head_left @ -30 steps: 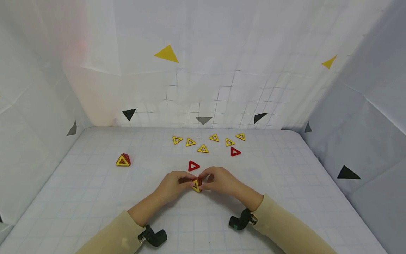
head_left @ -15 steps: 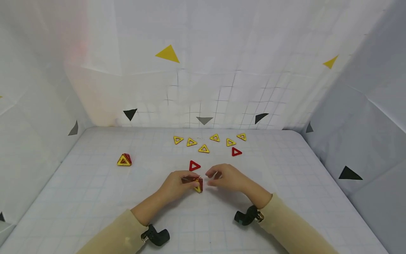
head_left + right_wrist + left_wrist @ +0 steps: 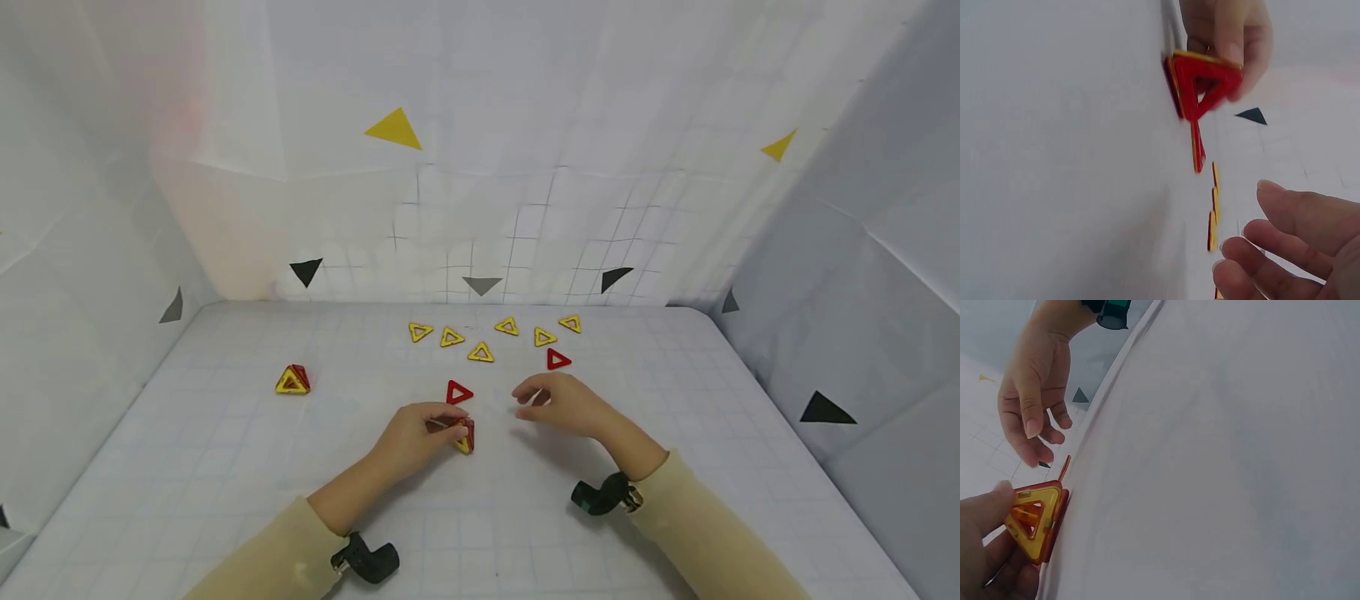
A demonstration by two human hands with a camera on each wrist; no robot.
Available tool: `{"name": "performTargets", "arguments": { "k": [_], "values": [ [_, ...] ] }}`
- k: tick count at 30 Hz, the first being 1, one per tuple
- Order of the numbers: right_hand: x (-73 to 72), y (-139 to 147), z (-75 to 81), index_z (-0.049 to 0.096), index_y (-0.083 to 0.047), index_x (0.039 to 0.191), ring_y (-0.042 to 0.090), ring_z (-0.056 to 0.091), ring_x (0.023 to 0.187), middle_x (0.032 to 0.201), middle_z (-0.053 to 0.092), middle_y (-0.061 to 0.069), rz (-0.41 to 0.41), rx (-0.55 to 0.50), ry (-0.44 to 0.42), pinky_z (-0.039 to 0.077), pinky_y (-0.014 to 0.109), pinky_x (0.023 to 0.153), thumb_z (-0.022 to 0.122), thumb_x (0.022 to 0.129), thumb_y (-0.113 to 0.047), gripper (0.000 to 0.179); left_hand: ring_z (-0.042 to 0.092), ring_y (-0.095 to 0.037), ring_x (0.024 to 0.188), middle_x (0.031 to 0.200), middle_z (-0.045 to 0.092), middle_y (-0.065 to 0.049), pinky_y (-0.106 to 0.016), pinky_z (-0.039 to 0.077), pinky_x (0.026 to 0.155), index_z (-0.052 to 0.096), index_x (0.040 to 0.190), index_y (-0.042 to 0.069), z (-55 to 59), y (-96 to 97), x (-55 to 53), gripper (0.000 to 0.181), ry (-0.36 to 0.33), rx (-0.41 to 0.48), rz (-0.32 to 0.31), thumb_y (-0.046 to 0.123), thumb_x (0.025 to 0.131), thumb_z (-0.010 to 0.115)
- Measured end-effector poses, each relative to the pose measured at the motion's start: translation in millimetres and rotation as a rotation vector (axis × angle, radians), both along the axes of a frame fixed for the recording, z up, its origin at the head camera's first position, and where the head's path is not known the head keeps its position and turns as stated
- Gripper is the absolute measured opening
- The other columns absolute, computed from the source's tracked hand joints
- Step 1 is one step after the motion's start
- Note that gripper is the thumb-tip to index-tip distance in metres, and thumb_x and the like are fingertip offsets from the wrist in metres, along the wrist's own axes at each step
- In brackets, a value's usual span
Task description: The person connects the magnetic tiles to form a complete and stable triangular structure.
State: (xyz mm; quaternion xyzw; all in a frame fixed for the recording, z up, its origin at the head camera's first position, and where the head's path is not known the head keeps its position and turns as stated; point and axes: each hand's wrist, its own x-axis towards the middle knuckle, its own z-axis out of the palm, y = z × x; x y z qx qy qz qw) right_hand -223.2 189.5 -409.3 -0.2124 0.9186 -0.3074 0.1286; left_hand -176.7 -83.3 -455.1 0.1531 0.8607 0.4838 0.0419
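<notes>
Head view: left hand (image 3: 414, 437) pinches a pyramid (image 3: 468, 437) between its fingers, midway between the side edges of the surface (image 3: 480, 533), presumably to steady it; right hand (image 3: 567, 406), fingers loosely bent, holds nothing.

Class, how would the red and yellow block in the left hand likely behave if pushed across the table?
The block is probably stiff, since its sides look straight-edged and unbent. It seems light: the left hand holds it alone, by one side. It would likely slide rather than roll, having flat faces.
</notes>
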Motion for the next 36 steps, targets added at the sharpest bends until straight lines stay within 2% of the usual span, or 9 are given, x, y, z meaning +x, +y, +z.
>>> {"name": "performTargets", "arguments": {
  "k": [12,17,22,30,36],
  "values": [
    [-17.5,18.5,-0.4,0.072,-0.014,0.118,0.019,0.062,0.096,0.107,0.068,0.000,-0.194,0.036,-0.057,0.052,0.033,0.075,0.077,0.089,-0.027,0.032,0.063,-0.008,0.086,0.096,0.071,0.012,-0.031,0.052,0.079,0.078,0.105,0.024,-0.9,-15.0,-3.8,0.019,-0.003,-0.024,0.096,0.028,0.087,0.080],
    [-27.3,27.0,-3.0,0.071,-0.010,0.120,0.023,0.062,0.099,0.116,0.067,0.007,-0.232,0.029,-0.042,0.052,0.035,0.076,0.076,0.090,-0.027,0.034,0.063,-0.008,0.085,0.096,0.071,0.011,-0.031,0.052,0.077,0.078,0.107,0.022,-0.4,-23.1,-6.8,0.020,0.002,-0.036,0.134,0.027,0.088,0.079],
    [-35.8,35.3,-7.1,0.070,-0.009,0.121,0.026,0.060,0.106,0.121,0.067,0.008,-0.275,0.017,-0.027,0.052,0.039,0.083,0.075,0.091,-0.026,0.035,0.064,-0.008,0.086,0.101,0.072,0.010,-0.031,0.053,0.078,0.077,0.111,0.021,-0.7,-29.7,-11.8,0.024,-0.003,-0.035,0.177,0.027,0.088,0.079],
    [-48.2,46.0,-13.0,0.067,-0.007,0.126,0.031,0.054,0.112,0.125,0.062,0.013,-0.376,0.012,-0.012,0.049,0.043,0.087,0.074,0.092,-0.026,0.040,0.065,-0.013,0.094,0.107,0.072,0.005,-0.035,0.055,0.086,0.074,0.118,0.015,-1.5,-35.0,-26.4,0.028,0.001,-0.028,0.214,0.026,0.092,0.075],
    [-57.3,50.4,-18.7,0.065,-0.006,0.128,0.034,0.052,0.117,0.128,0.060,0.016,-0.414,0.003,-0.023,0.047,0.046,0.094,0.076,0.091,-0.026,0.044,0.066,-0.016,0.096,0.108,0.072,0.002,-0.037,0.054,0.086,0.074,0.119,0.012,-4.9,-35.5,-41.0,0.029,0.025,-0.018,0.223,0.025,0.093,0.074]
  ]
}}
